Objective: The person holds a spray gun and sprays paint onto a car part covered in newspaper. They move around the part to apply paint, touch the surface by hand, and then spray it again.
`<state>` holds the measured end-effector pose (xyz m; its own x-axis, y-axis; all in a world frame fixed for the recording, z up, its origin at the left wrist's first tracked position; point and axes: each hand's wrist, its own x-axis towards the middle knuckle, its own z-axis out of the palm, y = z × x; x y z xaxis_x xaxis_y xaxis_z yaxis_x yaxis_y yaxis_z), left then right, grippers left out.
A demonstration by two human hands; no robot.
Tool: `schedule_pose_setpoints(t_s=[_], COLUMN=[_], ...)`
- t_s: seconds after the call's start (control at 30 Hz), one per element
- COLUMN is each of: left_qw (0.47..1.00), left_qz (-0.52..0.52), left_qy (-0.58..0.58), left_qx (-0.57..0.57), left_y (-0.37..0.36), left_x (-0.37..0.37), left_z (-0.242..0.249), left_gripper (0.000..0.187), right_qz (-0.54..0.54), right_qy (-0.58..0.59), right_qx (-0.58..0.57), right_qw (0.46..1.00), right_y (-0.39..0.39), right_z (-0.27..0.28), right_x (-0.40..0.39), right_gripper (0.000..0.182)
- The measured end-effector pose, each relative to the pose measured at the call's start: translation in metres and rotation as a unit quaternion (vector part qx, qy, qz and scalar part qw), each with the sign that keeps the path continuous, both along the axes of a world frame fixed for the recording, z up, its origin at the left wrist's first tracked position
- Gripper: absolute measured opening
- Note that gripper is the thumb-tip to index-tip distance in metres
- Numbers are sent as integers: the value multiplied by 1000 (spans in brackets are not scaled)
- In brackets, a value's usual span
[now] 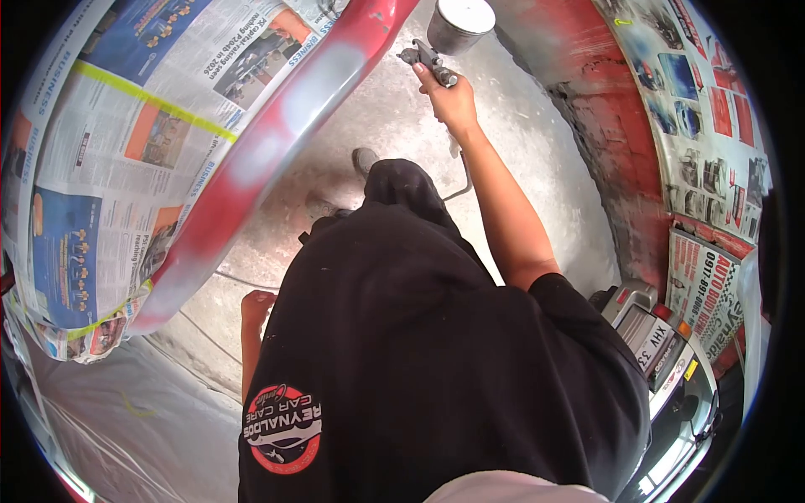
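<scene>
My right hand [450,102] is wrapped round the handle of a metal spray gun [428,60], held out ahead of me. The gun's paint cup [459,25], with a pale lid, sits beyond my knuckles. To the gun's left runs a curved car body edge [293,117] in red with patches of white and grey, apart from the gun. A hose [464,178] hangs below my right forearm. Low at my left side is my left hand [258,308], its fingers curled. My shirt partly covers it, and anything inside it is hidden.
Newspaper [126,159] fixed with yellow tape [159,102] masks the panel at left. At right stands a red, worn wall [608,109] with posters [713,101]. A car's rear [662,352] is close at lower right. Plastic sheeting [142,411] hangs lower left; a thin line [210,335] crosses the floor.
</scene>
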<state>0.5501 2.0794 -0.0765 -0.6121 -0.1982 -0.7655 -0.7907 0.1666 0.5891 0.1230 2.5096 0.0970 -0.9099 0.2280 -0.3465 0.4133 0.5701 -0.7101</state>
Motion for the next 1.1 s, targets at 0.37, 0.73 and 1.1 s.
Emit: schedule_pose_setpoints(t_s=[0.37,0.73,1.1], left_qw=[984,990,975], left_qz=[-104,-38,-111], left_qy=[-47,45,-86], left_qx=[-133,-126,-172], left_y=[43,86,59], left_x=[-33,-149,-94], left_z=[-19,38,-23], left_gripper=[19,22,23], right_qz=[45,54,97], right_qy=[66,2,-34], right_qx=[-32,8,8], right_qw=[996,999,995], right_y=[44,76,83], right_z=[-15,-5,-3], right_x=[-53,-87,-73], right_gripper=[56,63,61])
